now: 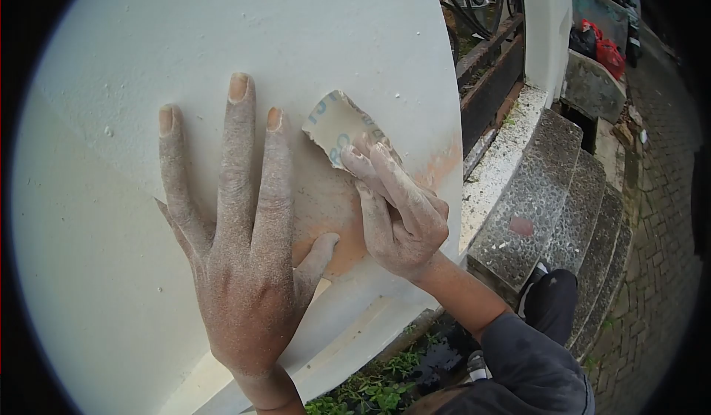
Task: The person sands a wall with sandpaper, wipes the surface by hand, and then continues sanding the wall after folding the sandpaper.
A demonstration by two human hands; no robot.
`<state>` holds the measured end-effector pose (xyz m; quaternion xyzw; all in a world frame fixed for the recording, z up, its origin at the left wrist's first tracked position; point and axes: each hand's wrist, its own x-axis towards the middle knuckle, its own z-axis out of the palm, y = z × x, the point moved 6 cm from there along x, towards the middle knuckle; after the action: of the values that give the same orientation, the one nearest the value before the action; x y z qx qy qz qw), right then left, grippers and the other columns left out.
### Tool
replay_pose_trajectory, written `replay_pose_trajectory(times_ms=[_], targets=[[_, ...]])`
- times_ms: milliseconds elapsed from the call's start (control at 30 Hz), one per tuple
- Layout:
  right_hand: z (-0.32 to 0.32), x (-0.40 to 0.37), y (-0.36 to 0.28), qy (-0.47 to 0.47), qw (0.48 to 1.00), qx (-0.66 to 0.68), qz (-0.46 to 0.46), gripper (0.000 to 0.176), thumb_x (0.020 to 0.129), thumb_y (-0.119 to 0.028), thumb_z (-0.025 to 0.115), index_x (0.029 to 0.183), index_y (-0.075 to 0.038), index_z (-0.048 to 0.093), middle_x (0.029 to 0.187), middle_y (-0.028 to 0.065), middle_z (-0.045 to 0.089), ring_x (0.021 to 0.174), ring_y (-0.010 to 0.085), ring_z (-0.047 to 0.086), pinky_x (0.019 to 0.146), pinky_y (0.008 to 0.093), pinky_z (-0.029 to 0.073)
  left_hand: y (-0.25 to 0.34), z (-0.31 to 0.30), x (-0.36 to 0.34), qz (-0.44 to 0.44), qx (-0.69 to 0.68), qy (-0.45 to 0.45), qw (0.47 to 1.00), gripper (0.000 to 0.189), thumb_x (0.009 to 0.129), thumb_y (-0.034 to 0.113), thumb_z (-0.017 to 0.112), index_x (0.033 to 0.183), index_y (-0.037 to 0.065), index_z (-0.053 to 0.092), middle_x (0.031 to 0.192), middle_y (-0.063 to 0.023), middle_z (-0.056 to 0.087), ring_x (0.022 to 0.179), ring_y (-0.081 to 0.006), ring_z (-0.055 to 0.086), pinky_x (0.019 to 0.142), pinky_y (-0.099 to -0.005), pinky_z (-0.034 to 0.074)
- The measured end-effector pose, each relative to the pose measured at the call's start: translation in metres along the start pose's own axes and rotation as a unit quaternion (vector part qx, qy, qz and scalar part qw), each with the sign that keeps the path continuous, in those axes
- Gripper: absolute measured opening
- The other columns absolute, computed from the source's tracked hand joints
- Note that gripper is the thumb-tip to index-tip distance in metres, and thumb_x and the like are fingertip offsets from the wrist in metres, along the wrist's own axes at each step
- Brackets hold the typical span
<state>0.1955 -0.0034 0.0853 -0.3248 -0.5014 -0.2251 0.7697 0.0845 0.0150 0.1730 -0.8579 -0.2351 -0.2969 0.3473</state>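
Fingers spread, my left hand (244, 267) rests flat against a white wall (333, 30); pale dust coats its skin. To its right, my right hand (404, 219) grips a curled piece of sandpaper (335, 119) against the same surface. Blue printing shows on the back of the sheet, and its edges are torn. My right fingers, also dusty, press on its lower end. Between the hands lies a brownish-orange patch (348, 256) on the wall, with another orange smear near the wall's right edge.
Speckled stone steps (529, 200) descend at the right, with a small reddish piece (521, 226) on one. A dark metal gate (489, 67) stands beyond the wall. Red and black bags (610, 58) lie by a paved path (663, 193). Green plants (378, 385) grow below.
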Motion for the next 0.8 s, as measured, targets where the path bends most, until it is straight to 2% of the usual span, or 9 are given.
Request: replay_pose_trajectory(times_ms=[100,233,300,400,467,533,633,733,800], targets=[[-0.009,-0.057,0.002,-0.047,0.998,-0.029,0.031,0.034,0.080,0.013,0.053,0.114,0.011,0.052,0.098,0.0204,0.066,0.098,0.0307,0.063,0.088,0.0356,0.047,0.001,-0.002,-0.001,-0.006,-0.001,-0.003,1.000,0.104,0.038,0.021,0.079,0.135,0.017,0.040,0.145,-0.0025,0.032,0.137,-0.0353,0.014,0.110,-0.0502,0.025],[-0.001,0.003,-0.001,0.015,1.000,-0.014,-0.017,0.036,0.079,0.012,0.055,0.115,0.010,0.052,0.097,0.0199,0.066,0.094,0.0264,0.064,0.085,0.0339,0.049,0.001,-0.002,0.000,-0.010,-0.011,-0.003,1.000,0.108,0.035,0.016,0.081,0.135,0.017,0.040,0.145,-0.0018,0.031,0.137,-0.0343,0.014,0.110,-0.0487,0.026],[0.000,0.017,-0.002,0.030,0.999,0.018,0.017,0.034,0.080,0.012,0.054,0.113,0.010,0.053,0.098,0.0217,0.065,0.093,0.0257,0.065,0.085,0.0341,0.049,0.000,0.000,0.000,-0.004,-0.018,0.008,1.000,0.110,0.033,0.013,0.081,0.135,0.018,0.040,0.145,-0.0012,0.031,0.137,-0.0336,0.014,0.110,-0.0477,0.027],[-0.003,-0.028,-0.004,0.000,1.000,-0.007,0.022,0.031,0.080,0.012,0.053,0.111,0.011,0.054,0.097,0.0236,0.065,0.094,0.0282,0.064,0.088,0.0351,0.047,0.000,-0.002,-0.001,-0.004,-0.005,-0.010,1.000,0.112,0.032,0.012,0.081,0.135,0.019,0.039,0.146,-0.0013,0.030,0.137,-0.0335,0.014,0.110,-0.0474,0.027],[-0.010,-0.074,0.003,-0.016,0.998,0.000,0.064,0.029,0.080,0.010,0.054,0.108,0.007,0.058,0.100,0.0188,0.065,0.099,0.0291,0.062,0.092,0.0393,0.046,0.001,-0.004,-0.001,-0.006,0.003,-0.023,1.000,0.112,0.032,0.012,0.081,0.135,0.019,0.039,0.146,-0.0016,0.030,0.137,-0.0337,0.014,0.110,-0.0475,0.027],[-0.010,-0.067,0.006,0.002,0.993,0.026,0.117,0.027,0.080,0.009,0.053,0.106,0.005,0.060,0.101,0.0165,0.066,0.102,0.0295,0.061,0.093,0.0422,0.045,0.002,-0.004,-0.001,-0.006,0.004,-0.030,1.000,0.112,0.032,0.012,0.081,0.135,0.019,0.039,0.146,-0.0015,0.029,0.137,-0.0337,0.013,0.110,-0.0476,0.027],[-0.002,0.008,0.000,0.032,0.997,0.033,0.064,0.031,0.080,0.013,0.053,0.111,0.011,0.054,0.096,0.0220,0.065,0.094,0.0302,0.064,0.092,0.0404,0.044,0.002,-0.004,0.000,-0.010,-0.011,-0.015,1.000,0.113,0.031,0.013,0.081,0.135,0.019,0.039,0.146,-0.0010,0.029,0.137,-0.0330,0.013,0.111,-0.0474,0.026],[0.000,-0.001,-0.001,0.027,1.000,0.005,-0.007,0.031,0.081,0.012,0.053,0.111,0.011,0.054,0.097,0.0209,0.066,0.096,0.0290,0.064,0.093,0.0392,0.044,0.002,-0.004,0.000,-0.009,-0.012,-0.020,1.000,0.113,0.031,0.012,0.081,0.135,0.018,0.038,0.146,-0.0011,0.029,0.137,-0.0331,0.013,0.111,-0.0474,0.025],[-0.008,-0.059,0.003,0.001,0.999,0.006,0.038,0.031,0.080,0.012,0.054,0.111,0.010,0.054,0.097,0.0200,0.066,0.097,0.0275,0.064,0.094,0.0389,0.044,0.001,-0.003,-0.001,-0.007,0.005,-0.025,1.000,0.112,0.032,0.011,0.081,0.135,0.018,0.038,0.146,-0.0017,0.029,0.137,-0.0341,0.013,0.111,-0.0477,0.024]])
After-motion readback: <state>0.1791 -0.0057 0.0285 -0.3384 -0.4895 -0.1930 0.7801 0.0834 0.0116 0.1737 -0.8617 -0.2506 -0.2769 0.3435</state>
